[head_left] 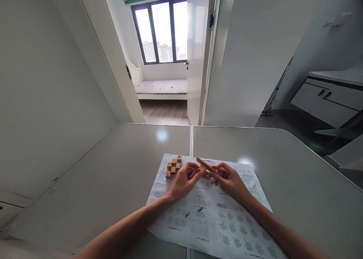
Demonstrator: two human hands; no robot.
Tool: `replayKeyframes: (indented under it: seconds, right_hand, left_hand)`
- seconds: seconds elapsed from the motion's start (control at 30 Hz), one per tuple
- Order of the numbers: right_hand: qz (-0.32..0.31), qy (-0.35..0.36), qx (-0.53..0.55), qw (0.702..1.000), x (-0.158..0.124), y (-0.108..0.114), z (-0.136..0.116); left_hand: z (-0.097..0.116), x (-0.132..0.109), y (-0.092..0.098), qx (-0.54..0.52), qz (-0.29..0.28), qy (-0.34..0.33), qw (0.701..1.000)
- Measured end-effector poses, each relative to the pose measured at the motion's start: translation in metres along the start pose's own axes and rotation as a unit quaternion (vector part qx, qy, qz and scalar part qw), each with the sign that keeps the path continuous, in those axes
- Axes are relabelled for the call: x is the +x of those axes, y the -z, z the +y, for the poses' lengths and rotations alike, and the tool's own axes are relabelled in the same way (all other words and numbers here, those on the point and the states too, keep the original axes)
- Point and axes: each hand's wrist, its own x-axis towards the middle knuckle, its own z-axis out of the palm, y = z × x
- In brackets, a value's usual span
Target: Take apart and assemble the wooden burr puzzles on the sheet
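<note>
My left hand point(184, 180) is closed, its thumb and fingertips pinching a small light-wood piece point(202, 168) whose full shape is hidden. My right hand point(230, 180) pinches the near end of a thin wooden stick point(205, 164), which slants up to the left and crosses over that piece. Whether the stick and the piece touch, I cannot tell. Just left of my left hand, several small wooden cubes point(173, 166) sit clustered on a printed paper sheet point(208, 223). Below the stick, more bits of wood show between my hands, partly hidden by the fingers.
The sheet lies on a glossy grey table point(133, 157) with a seam down its middle. Beyond its far edge, an open white door point(197, 55) gives onto a room with a bed point(161, 87) and a window. White cabinets point(326, 96) stand at the right.
</note>
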Motion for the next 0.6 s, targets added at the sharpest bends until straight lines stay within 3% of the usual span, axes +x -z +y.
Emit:
replayKeyframes:
  seconds: [0.6]
  right_hand:
    - [-0.016,-0.010,0.002,1.000,-0.004,-0.003,-0.018]
  left_hand:
    - [0.004,-0.001,0.002,-0.029,-0.008,0.004,1.000]
